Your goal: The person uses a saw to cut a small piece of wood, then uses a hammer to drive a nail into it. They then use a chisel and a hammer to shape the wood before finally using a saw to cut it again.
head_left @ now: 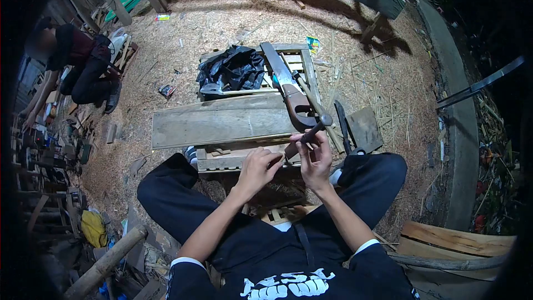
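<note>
While the person sits on the sawdust-covered ground with legs spread around a low wooden crate (233, 161), both hands meet just above the crate's near edge. The right hand (315, 158) has its grip closed around the handle of a hammer (313, 129), whose dark metal head points up and away, over the near right part of the crate. The left hand (256, 168) sits just beside it, fingers curled together and touching the lower end of the handle; whether it pinches something small there cannot be told. A wide plank (222, 120) lies across the crate's middle, reaching past its left edge. Behind the plank, at the far left corner, lies a crumpled black bag (233, 69). A big knife (286, 91) with a wooden handle rests slanted along the right side of the crate. Pliers (343, 128) lie on the ground by the right edge, next to a small board (365, 128). Another person (83, 66) crouches well apart at the far left.
</note>
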Available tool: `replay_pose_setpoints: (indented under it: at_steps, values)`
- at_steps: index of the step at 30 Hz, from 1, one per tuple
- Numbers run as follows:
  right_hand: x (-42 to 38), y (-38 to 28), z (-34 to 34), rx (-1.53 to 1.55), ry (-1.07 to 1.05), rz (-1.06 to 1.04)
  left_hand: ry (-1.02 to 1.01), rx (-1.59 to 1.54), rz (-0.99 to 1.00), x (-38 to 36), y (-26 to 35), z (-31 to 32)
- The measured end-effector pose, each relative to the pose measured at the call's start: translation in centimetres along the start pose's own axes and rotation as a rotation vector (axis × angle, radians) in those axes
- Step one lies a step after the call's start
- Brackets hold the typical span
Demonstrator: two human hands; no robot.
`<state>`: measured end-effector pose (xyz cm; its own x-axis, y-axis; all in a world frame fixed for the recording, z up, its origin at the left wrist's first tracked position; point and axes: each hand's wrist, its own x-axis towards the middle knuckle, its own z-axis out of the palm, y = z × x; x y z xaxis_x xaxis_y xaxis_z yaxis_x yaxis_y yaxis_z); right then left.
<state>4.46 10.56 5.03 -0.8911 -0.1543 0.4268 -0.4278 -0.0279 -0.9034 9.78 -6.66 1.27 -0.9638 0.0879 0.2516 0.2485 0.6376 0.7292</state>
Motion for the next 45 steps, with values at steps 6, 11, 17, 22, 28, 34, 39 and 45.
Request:
replay_pose_setpoints:
  at_steps: [6,11,17,22,28,34,39,45]
  values:
    - [-0.1,-0.8,0.1,0.014,0.010,0.013,-0.004,0.005,0.005,0.1,-0.2,0.1]
    - [-0.1,-0.9,-0.1,-0.026,-0.007,0.007,-0.006,0.032,0.006,0.2,0.2,-0.2]
    - [-0.1,-0.5,-0.3,-0.027,0.017,-0.005,-0.010,0.041,0.002,0.2,0.2,-0.2]
    - [-0.4,-0.6,-0.1,-0.017,0.029,0.042,-0.015,0.068,0.022,0.2,0.2,-0.3]
    - [-0.2,-0.3,-0.7,-0.036,-0.011,0.009,-0.032,0.069,0.018,0.2,0.0,-0.3]
    - [0.7,-0.4,-2.1,-0.139,-0.137,0.072,-0.064,0.038,0.021,0.2,-0.1,-0.5]
    - [0.9,-1.3,-2.6,-0.179,-0.175,0.041,-0.085,0.018,-0.003,0.5,-0.2,-0.6]
    - [0.5,-1.9,-3.3,-0.178,-0.172,0.092,-0.073,0.028,0.012,0.5,-0.6,-0.2]
